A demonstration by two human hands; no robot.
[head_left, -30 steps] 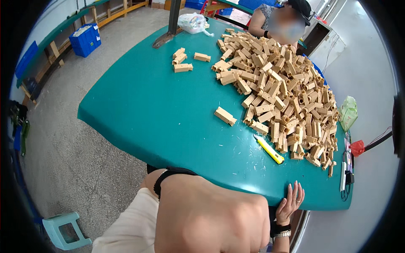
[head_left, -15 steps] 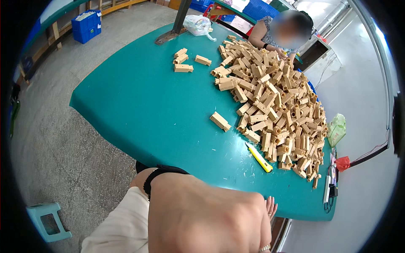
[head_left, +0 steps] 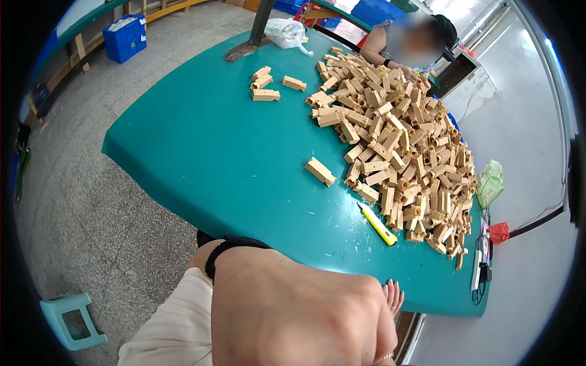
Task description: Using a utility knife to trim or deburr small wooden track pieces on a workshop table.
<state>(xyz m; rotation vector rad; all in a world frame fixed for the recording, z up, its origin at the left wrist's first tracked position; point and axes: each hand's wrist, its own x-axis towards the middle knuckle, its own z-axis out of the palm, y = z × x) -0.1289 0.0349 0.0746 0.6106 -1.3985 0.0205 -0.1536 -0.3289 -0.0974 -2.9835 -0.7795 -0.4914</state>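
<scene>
A large, blurred area of bare skin, seemingly my left hand or arm, fills the lower middle close up; its fingers are hidden. Beyond it, at the table's near right edge, fingers of my right hand lie stretched out and fairly flat, holding nothing visible. A thin bracelet shows below them. Nearest on the green table is a yellow utility knife with pale shavings around it. Farther on spreads a big heap of tan, box-shaped pieces with round holes. One single tan piece lies just left of the heap.
Several loose pieces and a white plastic bag lie toward the far end, by a dark metal post. Across the heap sits a co-worker. A power strip lies at right, a stool at lower left.
The view has shifted slightly. The skin close up has moved a little, and the co-worker's arm and head have shifted slightly. The knife and pieces stay in place.
</scene>
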